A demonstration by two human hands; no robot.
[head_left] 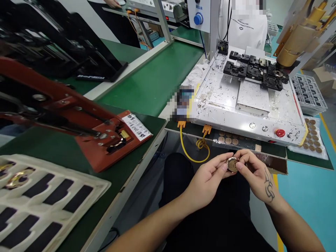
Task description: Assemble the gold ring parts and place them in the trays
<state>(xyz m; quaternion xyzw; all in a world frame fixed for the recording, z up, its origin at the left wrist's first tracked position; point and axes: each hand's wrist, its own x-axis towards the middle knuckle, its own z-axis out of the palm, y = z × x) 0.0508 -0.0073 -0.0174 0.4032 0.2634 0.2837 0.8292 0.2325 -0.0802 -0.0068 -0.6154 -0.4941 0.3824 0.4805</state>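
My left hand (207, 176) and my right hand (256, 173) meet above my lap, both closed on one small round watch case (232, 164). It has a shiny gold rim and a brownish disc with tiny marks on the face turned up to me. The left thumb and fingers pinch its left side. At its right side, the right thumb presses on the disc's edge while the fingers curl behind the rim. Fingers cover part of the rim, and the underside is hidden.
A white machine (217, 112) with black fixtures (252, 70) and a red button (279, 132) stands ahead. Sheets of brown discs (312, 136) lie by it. At left are a red hand press (112, 140) and a pale tray (99, 187) holding gold parts. A yellow cable (183, 147) hangs down.
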